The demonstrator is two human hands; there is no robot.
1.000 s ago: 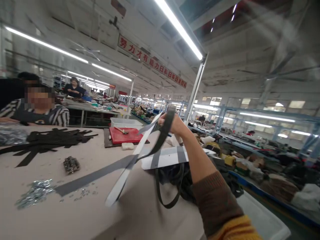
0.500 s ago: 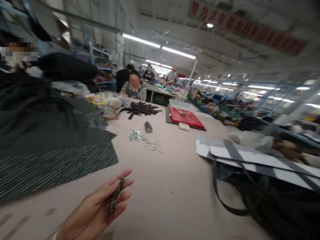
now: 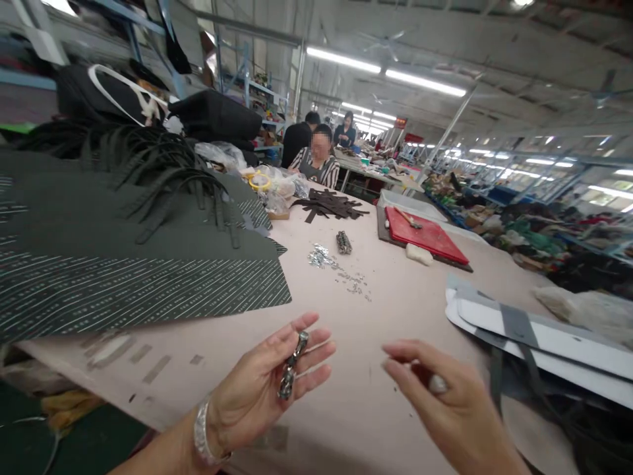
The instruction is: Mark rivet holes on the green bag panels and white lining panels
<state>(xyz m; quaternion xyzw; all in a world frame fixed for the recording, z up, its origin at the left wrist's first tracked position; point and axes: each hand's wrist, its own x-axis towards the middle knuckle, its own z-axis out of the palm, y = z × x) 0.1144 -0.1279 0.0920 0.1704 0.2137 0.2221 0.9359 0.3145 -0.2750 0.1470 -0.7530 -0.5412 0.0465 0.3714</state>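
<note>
My left hand (image 3: 277, 369) is turned palm up above the table, with its fingers apart. A short row of small shiny metal pieces (image 3: 293, 366) lies across it, held under the thumb. To its right, my right hand (image 3: 440, 389) hovers over the table with thumb and forefinger nearly together and the other fingers curled. A rounded, silvery spot shows at its curled fingers; what it is I cannot make out. Beyond both hands, a similar metal bundle (image 3: 343, 242) stands on the table beside a scattered pile of small silvery metal pieces (image 3: 321, 256).
Dark striped fabric panels (image 3: 148, 284) with black straps (image 3: 182, 178) cover the left side. A red board (image 3: 428, 235) with a hammer (image 3: 408, 219) lies farther back. White panels with grey straps (image 3: 539, 336) are stacked at right. A person (image 3: 319, 161) sits across the table.
My right hand has come into view from the right. My view has swung left, so the table and my left hand appear farther right. The left hand still holds the metal row.
</note>
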